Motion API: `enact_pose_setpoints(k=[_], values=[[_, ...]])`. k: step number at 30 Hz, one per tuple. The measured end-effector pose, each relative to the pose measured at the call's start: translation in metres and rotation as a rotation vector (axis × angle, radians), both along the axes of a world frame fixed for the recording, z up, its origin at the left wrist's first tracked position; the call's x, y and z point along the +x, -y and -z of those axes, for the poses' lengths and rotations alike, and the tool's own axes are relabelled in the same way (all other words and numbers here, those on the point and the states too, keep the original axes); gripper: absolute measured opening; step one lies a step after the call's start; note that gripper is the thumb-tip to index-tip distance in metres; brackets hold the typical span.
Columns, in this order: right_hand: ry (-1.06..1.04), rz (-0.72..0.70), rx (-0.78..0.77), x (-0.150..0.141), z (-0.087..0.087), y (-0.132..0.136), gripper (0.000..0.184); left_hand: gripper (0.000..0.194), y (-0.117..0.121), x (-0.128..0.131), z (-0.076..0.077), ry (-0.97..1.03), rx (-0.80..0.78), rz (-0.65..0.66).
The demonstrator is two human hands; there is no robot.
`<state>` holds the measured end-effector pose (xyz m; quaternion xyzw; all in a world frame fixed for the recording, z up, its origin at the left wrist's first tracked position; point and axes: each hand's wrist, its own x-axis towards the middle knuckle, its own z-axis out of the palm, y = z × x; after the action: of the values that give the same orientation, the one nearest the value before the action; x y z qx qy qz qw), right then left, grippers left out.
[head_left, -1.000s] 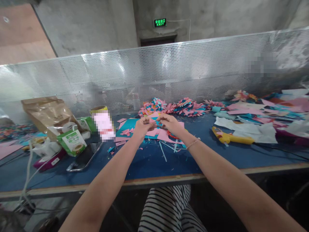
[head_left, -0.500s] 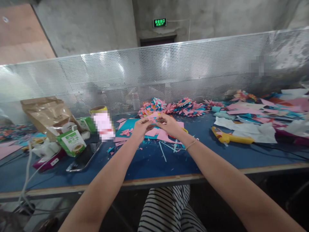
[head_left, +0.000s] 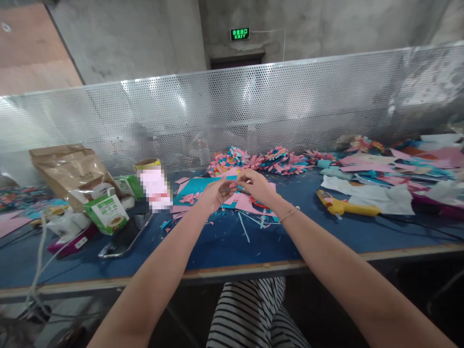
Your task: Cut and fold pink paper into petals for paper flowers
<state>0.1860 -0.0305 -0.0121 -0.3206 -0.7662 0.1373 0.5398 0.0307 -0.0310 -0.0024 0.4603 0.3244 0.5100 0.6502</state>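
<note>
Over the paper on the table, my left hand (head_left: 216,194) and my right hand (head_left: 254,187) meet fingertip to fingertip. Between them is a small piece of pink paper (head_left: 232,184), partly hidden by the fingers. My right thumb and fingers pinch it, and the curled left fingers close on it from the other side. Below the hands lie a blue paper sheet (head_left: 198,187) and pink sheets (head_left: 246,203). Small cut pink pieces (head_left: 190,198) rest on the blue sheet. A red loop, perhaps a scissors handle (head_left: 264,207), shows beside my right wrist.
Fringed paper flowers (head_left: 279,162) line the back by a perforated metal screen (head_left: 253,101). A yellow glue gun (head_left: 348,208) lies right, near white tissue (head_left: 380,195) and paper scraps. Left are a phone (head_left: 126,236), a green-white carton (head_left: 106,214) and a brown paper bag (head_left: 72,169).
My left hand has rolled and its fingers have curled, showing more of the palm. Less of the pink paper shows between the hands. My right hand has shifted slightly.
</note>
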Motion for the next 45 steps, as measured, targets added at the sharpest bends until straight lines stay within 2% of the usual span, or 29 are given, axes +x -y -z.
enact_pose_setpoints(k=[2,5,9,12,23,36,45], values=[[0.034,-0.011,0.054,0.001,0.001,-0.001,0.006,0.003,0.001,0.0,0.0,-0.017,-0.019,0.04],[0.029,-0.002,0.078,0.002,0.002,-0.003,0.005,0.009,0.002,0.0,0.001,-0.032,0.003,0.079],[-0.078,0.014,0.001,0.0,0.005,-0.006,0.008,0.016,0.001,-0.001,0.001,-0.068,0.05,-0.038],[-0.081,-0.004,-0.083,-0.001,0.007,-0.008,0.008,0.018,0.0,-0.002,0.001,-0.021,0.074,-0.082],[-0.124,-0.104,-0.185,-0.002,0.006,-0.006,0.012,0.019,0.002,0.0,0.002,-0.037,0.111,-0.035],[-0.301,-0.269,-0.314,-0.006,0.011,-0.012,0.013,0.018,0.001,0.001,0.003,-0.059,0.155,-0.029],[-0.276,-0.266,-0.31,-0.004,0.011,-0.011,0.012,0.02,0.0,0.001,0.004,-0.075,0.2,-0.048]])
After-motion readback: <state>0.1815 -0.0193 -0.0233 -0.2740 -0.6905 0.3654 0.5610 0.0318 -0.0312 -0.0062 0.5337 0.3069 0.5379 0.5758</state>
